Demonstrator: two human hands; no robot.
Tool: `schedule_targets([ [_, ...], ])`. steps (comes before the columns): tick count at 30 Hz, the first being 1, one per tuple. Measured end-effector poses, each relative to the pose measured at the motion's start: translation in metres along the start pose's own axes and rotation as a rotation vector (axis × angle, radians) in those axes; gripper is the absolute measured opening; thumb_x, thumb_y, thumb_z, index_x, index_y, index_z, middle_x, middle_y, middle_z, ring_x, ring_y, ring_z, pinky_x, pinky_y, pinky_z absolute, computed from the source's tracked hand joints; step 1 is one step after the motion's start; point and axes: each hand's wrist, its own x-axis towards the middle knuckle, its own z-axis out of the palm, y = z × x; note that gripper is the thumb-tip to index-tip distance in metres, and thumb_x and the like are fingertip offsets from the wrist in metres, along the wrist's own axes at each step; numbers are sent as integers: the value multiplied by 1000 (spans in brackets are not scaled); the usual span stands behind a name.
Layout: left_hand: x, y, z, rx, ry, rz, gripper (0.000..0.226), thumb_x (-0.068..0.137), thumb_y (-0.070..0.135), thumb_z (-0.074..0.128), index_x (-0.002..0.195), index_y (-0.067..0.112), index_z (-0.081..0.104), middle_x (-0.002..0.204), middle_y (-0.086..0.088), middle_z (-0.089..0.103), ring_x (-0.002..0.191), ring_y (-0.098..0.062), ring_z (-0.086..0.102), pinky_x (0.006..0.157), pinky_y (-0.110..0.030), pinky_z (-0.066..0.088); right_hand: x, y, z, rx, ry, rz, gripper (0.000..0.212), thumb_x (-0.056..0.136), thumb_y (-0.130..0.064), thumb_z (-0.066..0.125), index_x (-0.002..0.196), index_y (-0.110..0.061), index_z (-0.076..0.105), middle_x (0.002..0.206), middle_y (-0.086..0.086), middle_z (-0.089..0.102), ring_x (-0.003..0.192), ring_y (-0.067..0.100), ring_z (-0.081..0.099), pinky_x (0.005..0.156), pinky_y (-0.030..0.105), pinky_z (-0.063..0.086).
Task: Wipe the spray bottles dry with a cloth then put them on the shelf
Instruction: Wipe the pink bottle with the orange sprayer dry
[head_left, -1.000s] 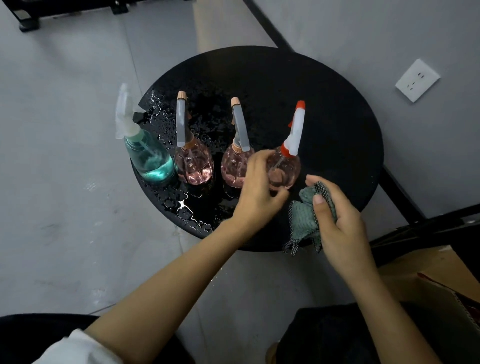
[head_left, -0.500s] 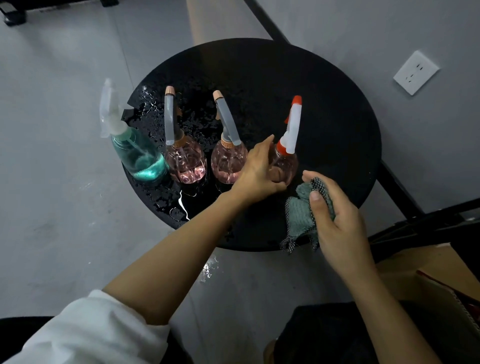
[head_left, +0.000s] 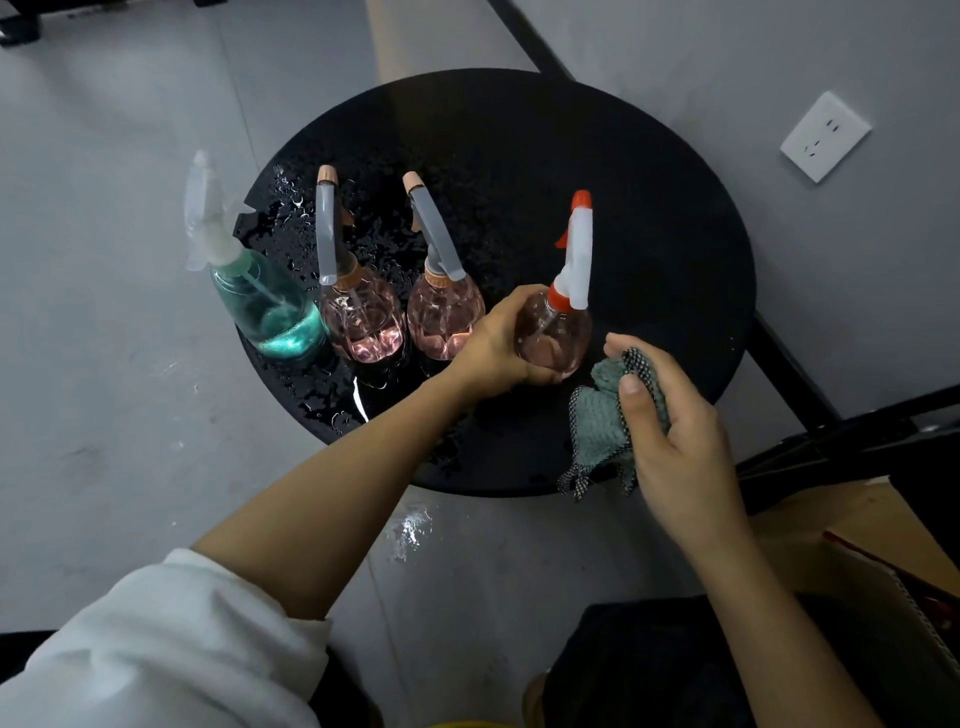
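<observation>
Nearest to us we see a white sleeve (head_left: 156, 649) pushed up the left forearm, which reaches from the near left out over the table. At the near right stands an open cardboard box (head_left: 857, 540), and between the arms a small wet patch (head_left: 410, 525) shines on the grey floor.

Next we come to the right hand (head_left: 680, 447), over the near right edge of the round black table (head_left: 649, 234). Its fingers and thumb are curled round a bunched grey-green cloth (head_left: 597, 421) with a checked border, whose loose corners hang down past the table's rim. The cloth sits just right of and nearer than the bottle we describe next, close to it, but we cannot tell whether they touch.

A little farther and to the left, the left hand (head_left: 493, 348) grips the round pink body of the red-nozzled spray bottle (head_left: 556, 332), with the thumb under its near side and the fingers wrapped round its left flank. The bottle stands roughly upright with its white and red sprayer pointing away from us. We cannot tell whether its base rests on the table.

Left of that hand, three more spray bottles stand in a row on the wet part of the table: a pink bottle (head_left: 444, 317) just beside the hand, a second pink bottle (head_left: 363, 322), and at the far left edge a teal bottle (head_left: 267, 306). Water drops (head_left: 291, 208) lie scattered around them.

Farthest off, on the grey wall at the right, we see a white wall socket (head_left: 825, 136).
</observation>
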Motion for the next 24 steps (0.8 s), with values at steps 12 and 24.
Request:
schedule_targets([
  [12, -79, 50, -21, -428, -45, -15, 84, 61, 14, 86, 134, 20, 44, 125, -12, 61, 113, -26, 63, 102, -48, 47, -16, -61, -19, 82, 80, -132, 38, 98, -27, 40, 132, -17, 53, 130, -9, 58, 123, 5, 52, 104, 30, 44],
  [24, -166, 106, -30, -783, 10, 9, 86, 65, 50, 83, 139, 34, 43, 140, -5, 54, 129, -33, 51, 104, -58, 40, -38, -179, -27, 107, 85, -485, 30, 102, -10, 40, 129, -7, 52, 129, 0, 59, 124, 10, 52, 102, 21, 39],
])
